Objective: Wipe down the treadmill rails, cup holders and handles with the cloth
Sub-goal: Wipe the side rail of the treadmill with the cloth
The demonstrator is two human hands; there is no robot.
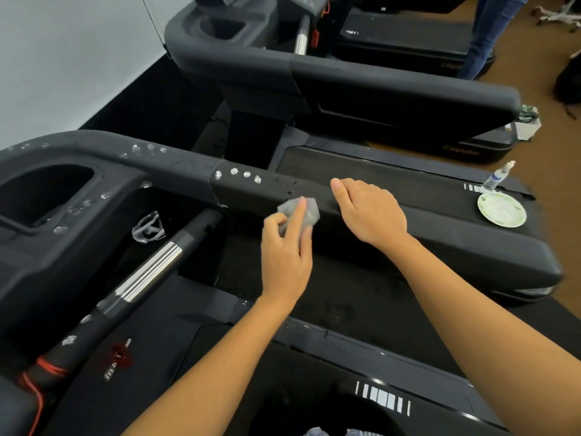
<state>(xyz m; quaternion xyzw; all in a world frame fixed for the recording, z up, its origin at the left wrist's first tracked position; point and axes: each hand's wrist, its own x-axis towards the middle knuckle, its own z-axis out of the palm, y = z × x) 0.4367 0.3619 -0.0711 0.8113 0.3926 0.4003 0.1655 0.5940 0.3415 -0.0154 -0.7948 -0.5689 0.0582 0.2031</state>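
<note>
A long black treadmill rail [408,228] runs from the left console to the right, dotted with white foam blobs [239,174] on its upper face. My left hand [287,250] holds a small crumpled grey cloth [309,210] against the rail's inner side. My right hand [369,209] rests flat on the rail just right of the cloth, fingers relaxed and pointing left. A deep black cup holder [47,193] sits at the left in the console. A black handle with a ribbed silver band [151,272] slants below it.
A spray bottle [498,176] and a round pale-green plate [501,209] stand on the neighbouring treadmill deck at right. A second treadmill [345,73] lies behind. A person's legs in jeans [484,36] stand at the top right. A red cord [34,391] hangs at lower left.
</note>
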